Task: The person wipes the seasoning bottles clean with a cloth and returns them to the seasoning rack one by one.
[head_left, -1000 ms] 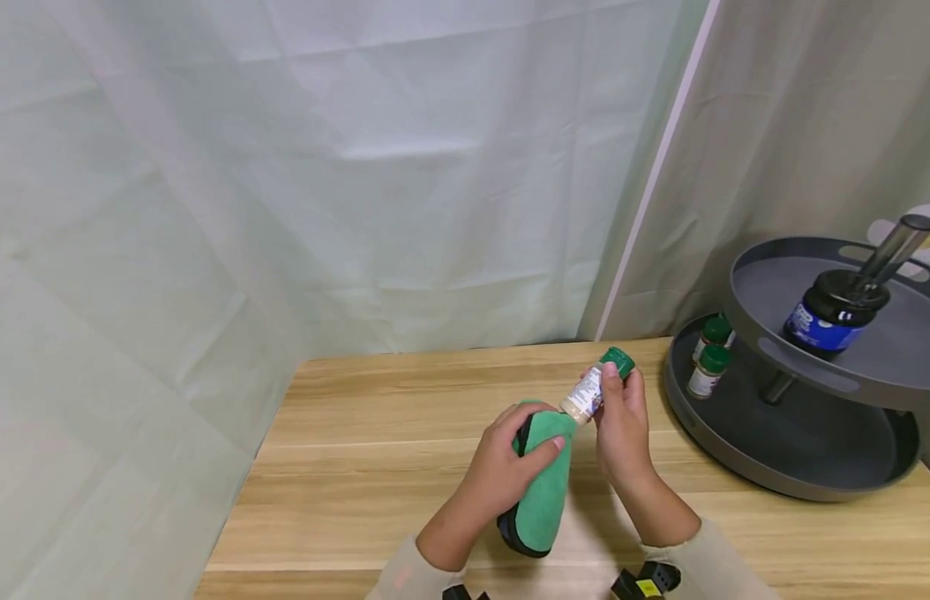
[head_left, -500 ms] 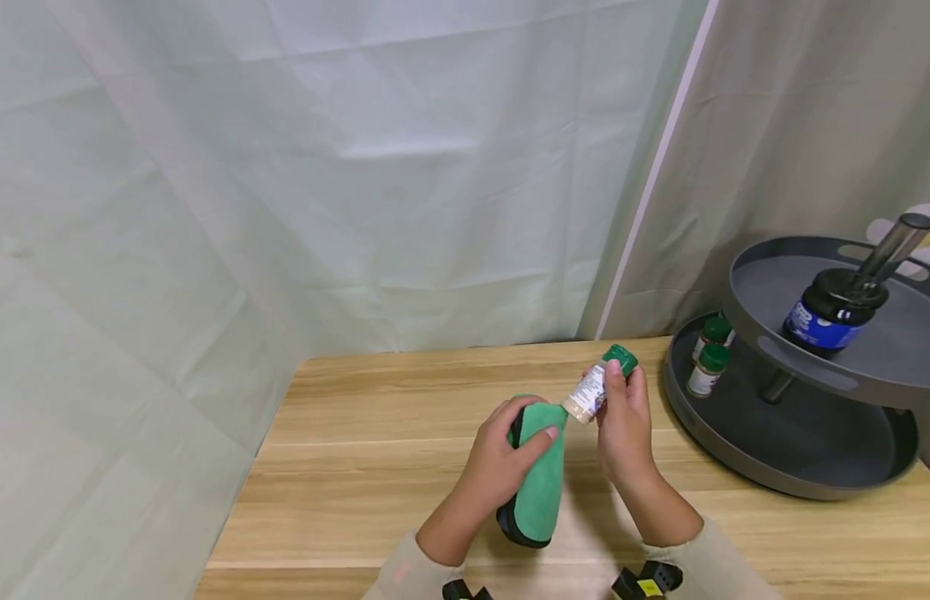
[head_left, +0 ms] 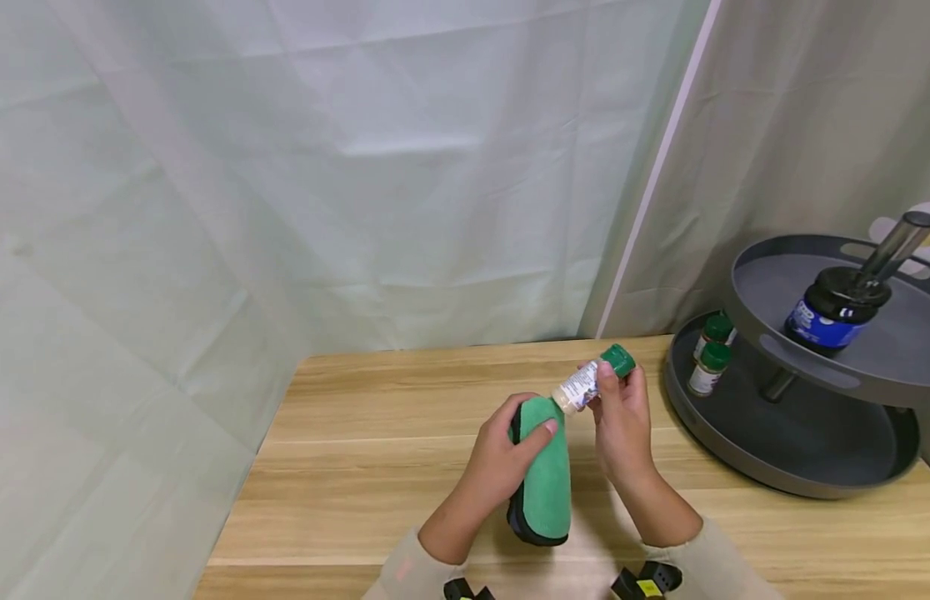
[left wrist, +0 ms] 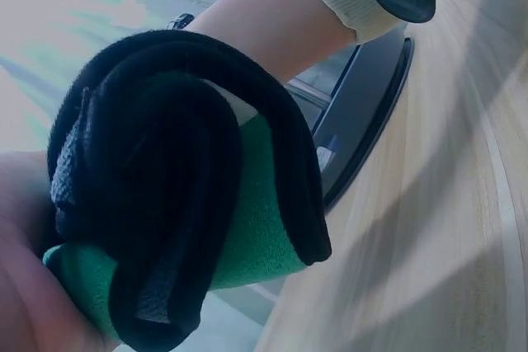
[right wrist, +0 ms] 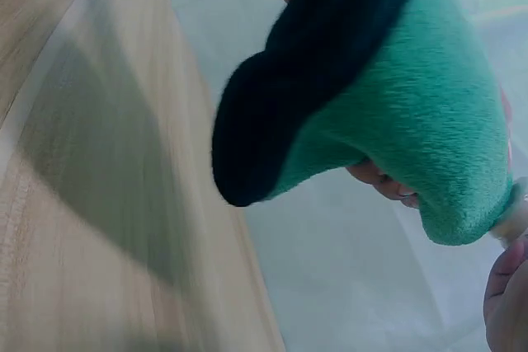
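Note:
My left hand (head_left: 498,458) grips a rolled green cloth with black edging (head_left: 547,483), its thumb across the front. In the left wrist view the cloth's rolled end (left wrist: 181,179) faces the camera, showing layered black borders. My right hand (head_left: 622,425) pinches a small spice bottle (head_left: 581,387) with a green cap (head_left: 617,360) and a white printed label. The bottle is tilted, cap up and to the right, and its base touches the top of the cloth. In the right wrist view the green cloth (right wrist: 429,113) covers much of the bottle, whose edge shows at the far right.
A dark grey two-tier round tray stand (head_left: 795,487) is at the right of the wooden table (head_left: 360,475). Two green-capped bottles (head_left: 707,379) stand on its lower tier. A black jar with a blue label (head_left: 825,321) sits on the upper tier. A pale curtain hangs behind.
The cloth swung slightly right at its lower end, turning more upright. The bottle shifted a little left, its base now against the cloth's top. Both hands keep their holds.

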Demonstrator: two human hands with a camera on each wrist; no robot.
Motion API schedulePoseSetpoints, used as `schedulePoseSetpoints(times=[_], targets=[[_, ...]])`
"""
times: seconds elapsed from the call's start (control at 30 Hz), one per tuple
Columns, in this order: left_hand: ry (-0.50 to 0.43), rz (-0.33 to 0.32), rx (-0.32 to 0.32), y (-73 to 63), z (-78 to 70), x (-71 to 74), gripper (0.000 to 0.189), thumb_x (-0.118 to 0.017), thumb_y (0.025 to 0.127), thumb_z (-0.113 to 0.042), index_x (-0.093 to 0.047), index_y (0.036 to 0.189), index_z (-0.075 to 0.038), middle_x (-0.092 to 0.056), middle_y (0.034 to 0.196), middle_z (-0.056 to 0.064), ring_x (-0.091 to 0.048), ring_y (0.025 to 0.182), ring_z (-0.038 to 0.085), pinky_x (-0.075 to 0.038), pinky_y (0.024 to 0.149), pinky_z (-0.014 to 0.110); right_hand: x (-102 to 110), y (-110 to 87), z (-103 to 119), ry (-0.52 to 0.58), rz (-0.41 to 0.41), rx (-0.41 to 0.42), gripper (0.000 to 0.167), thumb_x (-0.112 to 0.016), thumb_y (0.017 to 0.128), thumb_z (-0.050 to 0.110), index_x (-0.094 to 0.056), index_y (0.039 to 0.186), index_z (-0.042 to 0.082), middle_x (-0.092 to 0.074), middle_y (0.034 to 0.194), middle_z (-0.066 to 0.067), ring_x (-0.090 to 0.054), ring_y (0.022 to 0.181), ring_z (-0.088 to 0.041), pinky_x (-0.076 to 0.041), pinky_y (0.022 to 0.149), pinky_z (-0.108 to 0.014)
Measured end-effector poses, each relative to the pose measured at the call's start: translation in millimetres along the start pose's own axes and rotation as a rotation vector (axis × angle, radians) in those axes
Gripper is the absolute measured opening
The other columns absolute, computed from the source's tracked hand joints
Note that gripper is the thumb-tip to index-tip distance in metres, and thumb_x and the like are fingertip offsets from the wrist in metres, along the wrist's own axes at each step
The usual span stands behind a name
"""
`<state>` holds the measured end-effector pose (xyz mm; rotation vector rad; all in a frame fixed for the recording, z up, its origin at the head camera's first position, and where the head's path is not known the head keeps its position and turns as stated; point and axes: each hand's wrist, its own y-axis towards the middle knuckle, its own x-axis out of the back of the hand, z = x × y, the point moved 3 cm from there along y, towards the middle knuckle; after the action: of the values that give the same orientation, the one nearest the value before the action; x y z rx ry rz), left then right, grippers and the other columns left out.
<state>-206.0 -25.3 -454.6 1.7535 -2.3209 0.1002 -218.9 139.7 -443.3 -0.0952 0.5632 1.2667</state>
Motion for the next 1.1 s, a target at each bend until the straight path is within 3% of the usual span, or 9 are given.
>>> schedulePoseSetpoints(times=[0.23, 0.43, 0.53, 0.67, 0.97, 1.1], targets=[[-0.042, -0.058, 0.023, 0.8, -0.5, 3.8, 0.038, -0.067, 0.097, -0.041, -0.059, 0.13, -0.025, -0.067, 0.114, 0.004, -0.066, 0.093, 0.016, -0.056, 0.082, 0.033, -0.5, 1.0, -2.4, -0.086, 0.029, 0.036, 0.021, -0.048, 0.107, 0.013, -0.044, 0.128, 0.013, -0.066, 0.113, -0.003, -0.061, 0.093, -0.01, -0.054, 0.077, -0.021], [-0.096, -0.125, 0.007, 0.3, -2.0, 8.8, 0.038, -0.062, 0.1, -0.042, -0.056, 0.133, -0.023, -0.066, 0.113, 0.006, -0.066, 0.092, 0.017, -0.056, 0.082, 0.034, -1.2, -1.2, -4.1, -0.12, 0.071, 0.05, 0.031, -0.049, 0.106, 0.011, -0.04, 0.134, 0.003, -0.064, 0.119, -0.011, -0.064, 0.098, -0.01, -0.055, 0.085, -0.022], [-0.121, -0.17, -0.016, 0.6, -3.2, 12.6, 0.037, -0.06, 0.101, -0.042, -0.055, 0.132, -0.022, -0.065, 0.112, 0.007, -0.066, 0.092, 0.017, -0.056, 0.082, 0.034, -1.7, -2.7, -4.9, -0.147, 0.094, 0.048, 0.033, -0.05, 0.106, 0.011, -0.038, 0.135, 0.001, -0.066, 0.117, -0.004, -0.065, 0.103, -0.01, -0.054, 0.09, -0.022], [-0.153, -0.218, -0.039, 1.3, -5.0, 17.6, 0.037, -0.059, 0.102, -0.039, -0.053, 0.133, -0.02, -0.063, 0.114, 0.008, -0.066, 0.091, 0.018, -0.057, 0.081, 0.034, -3.6, -6.4, -5.9, -0.153, 0.133, 0.032, 0.029, -0.051, 0.106, 0.012, -0.041, 0.133, 0.007, -0.066, 0.117, 0.001, -0.067, 0.106, -0.01, -0.056, 0.091, -0.024], [-0.185, -0.206, -0.056, 2.8, -4.1, 18.8, 0.038, -0.057, 0.103, -0.038, -0.049, 0.135, -0.019, -0.063, 0.116, 0.01, -0.068, 0.088, 0.019, -0.059, 0.078, 0.034, -8.3, -12.5, -3.1, -0.075, 0.171, 0.056, 0.025, -0.049, 0.106, 0.008, -0.044, 0.131, 0.011, -0.066, 0.12, -0.007, -0.07, 0.106, -0.014, -0.059, 0.083, -0.027], [-0.196, -0.159, -0.033, 3.6, -0.8, 16.0, 0.039, -0.054, 0.104, -0.04, -0.047, 0.137, -0.02, -0.065, 0.113, 0.012, -0.07, 0.088, 0.018, -0.059, 0.077, 0.034, -10.1, -14.1, -1.4, -0.035, 0.169, 0.067, 0.026, -0.048, 0.106, 0.006, -0.044, 0.131, 0.011, -0.066, 0.12, -0.005, -0.07, 0.105, -0.014, -0.059, 0.083, -0.026]])
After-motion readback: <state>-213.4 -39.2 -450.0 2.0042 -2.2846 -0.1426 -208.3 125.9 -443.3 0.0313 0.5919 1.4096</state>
